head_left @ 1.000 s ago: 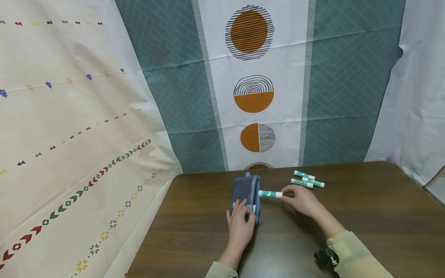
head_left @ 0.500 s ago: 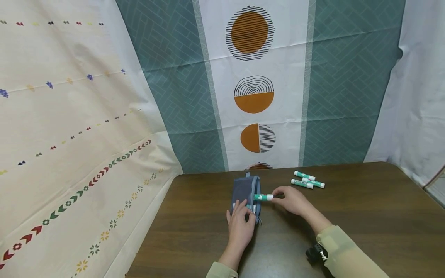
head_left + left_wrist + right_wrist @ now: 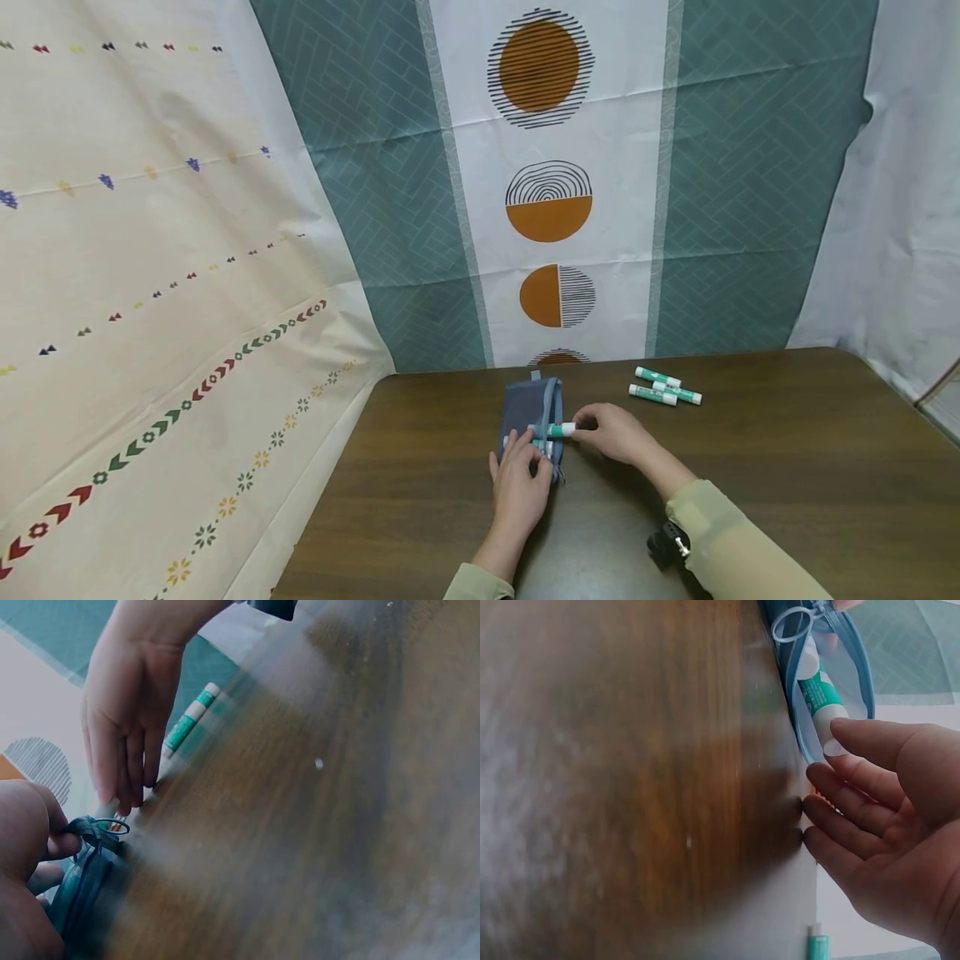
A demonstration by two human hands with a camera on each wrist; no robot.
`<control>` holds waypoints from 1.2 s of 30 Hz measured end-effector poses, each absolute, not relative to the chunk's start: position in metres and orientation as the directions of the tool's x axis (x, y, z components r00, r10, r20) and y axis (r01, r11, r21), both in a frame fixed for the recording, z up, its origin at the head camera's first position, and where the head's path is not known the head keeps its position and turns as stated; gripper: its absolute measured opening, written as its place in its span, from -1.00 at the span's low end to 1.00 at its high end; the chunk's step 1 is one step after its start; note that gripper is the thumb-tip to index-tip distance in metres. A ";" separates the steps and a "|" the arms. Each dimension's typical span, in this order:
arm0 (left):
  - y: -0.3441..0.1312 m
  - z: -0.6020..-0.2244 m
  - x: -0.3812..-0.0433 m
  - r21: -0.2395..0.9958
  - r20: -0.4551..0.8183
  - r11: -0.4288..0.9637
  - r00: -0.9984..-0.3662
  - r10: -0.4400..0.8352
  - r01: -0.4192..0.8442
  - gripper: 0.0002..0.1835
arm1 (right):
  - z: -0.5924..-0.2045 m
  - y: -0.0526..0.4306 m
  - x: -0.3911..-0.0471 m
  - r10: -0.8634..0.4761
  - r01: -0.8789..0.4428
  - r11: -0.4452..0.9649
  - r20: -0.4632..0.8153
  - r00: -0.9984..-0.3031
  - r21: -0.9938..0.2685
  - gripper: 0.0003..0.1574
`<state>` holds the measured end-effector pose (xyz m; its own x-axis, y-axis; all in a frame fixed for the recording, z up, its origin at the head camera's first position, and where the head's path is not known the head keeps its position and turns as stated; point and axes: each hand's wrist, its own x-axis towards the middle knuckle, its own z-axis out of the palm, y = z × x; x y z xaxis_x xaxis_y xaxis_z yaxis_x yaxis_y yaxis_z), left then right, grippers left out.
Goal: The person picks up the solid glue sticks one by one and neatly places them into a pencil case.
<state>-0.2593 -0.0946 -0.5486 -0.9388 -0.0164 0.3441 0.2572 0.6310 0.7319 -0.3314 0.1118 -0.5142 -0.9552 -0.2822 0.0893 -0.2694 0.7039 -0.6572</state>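
A blue zippered pouch [image 3: 522,404] lies on the table with its zip side open to the right. My left hand [image 3: 520,487] holds its near end, and in the left wrist view the thumb and fingers pinch the edge by the zip pull ring [image 3: 112,826]. Between thumb and fingertips, my right hand [image 3: 617,433] pinches the white end of a green-and-white glue stick [image 3: 821,691]. The stick's far part is inside the pouch opening. Another glue stick [image 3: 808,661] sits within the pouch, only its white end showing in the right wrist view.
Three more glue sticks [image 3: 652,395] lie in a loose group toward the back right of the brown wooden table [image 3: 787,450]. Patterned cloths [image 3: 735,167] hang behind the table and along its left side.
My right hand has moved left with the glue stick, from beside the pouch to partly inside its opening. The left hand has stayed in place on the pouch.
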 end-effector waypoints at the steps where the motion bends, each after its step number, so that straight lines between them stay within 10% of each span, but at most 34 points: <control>1: -0.095 -0.549 -0.259 0.732 0.347 0.630 -0.938 -0.017 0.260 -0.78 | -0.514 0.110 -0.331 -0.283 -0.268 0.702 0.088 -0.955 -0.659 -0.80; 36: -0.095 -0.548 -0.258 0.730 0.343 0.632 -0.939 -0.008 0.261 -0.79 | -0.523 0.082 -0.335 -0.290 -0.296 0.733 0.113 -0.950 -0.613 -0.75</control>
